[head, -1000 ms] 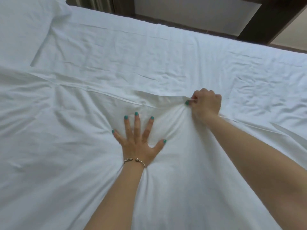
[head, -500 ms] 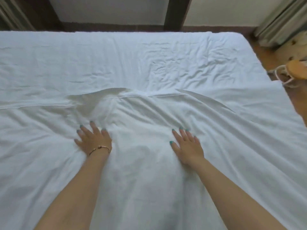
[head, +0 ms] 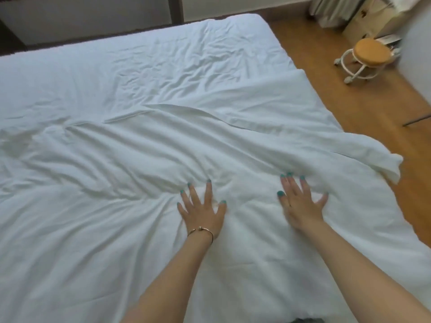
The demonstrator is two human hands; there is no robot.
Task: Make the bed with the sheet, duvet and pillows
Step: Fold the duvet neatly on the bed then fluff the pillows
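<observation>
White cotton pretty much everywhere: the duvet (head: 116, 217) covers the near half of the bed, and its top edge runs across the middle in a wavy, slightly folded line. Past that edge the wrinkled sheet (head: 163, 66) covers the rest of the mattress up to the far side. The duvet's right corner (head: 387, 164) flops loosely over the side of the bed, above the wooden floor (head: 326, 73).

Both hands are flat on the duvet, palms down, fingers spread wide, holding nothing. The left hand (head: 201, 212) presses in with creases fanning out to its left; it's got a thin gold bangle (head: 200, 230) on the wrist and teal nail polish. The right hand (head: 300, 205) sits just to the side of it, nearer the bed's right edge, a bit blurry, same teal nails. The two hands are apart, with a smooth puffy patch of duvet between them.

Off in the far right corner of the room there's a small round stool (head: 366, 57) with a tan seat and white frame, standing on the floor well away from the bed.
</observation>
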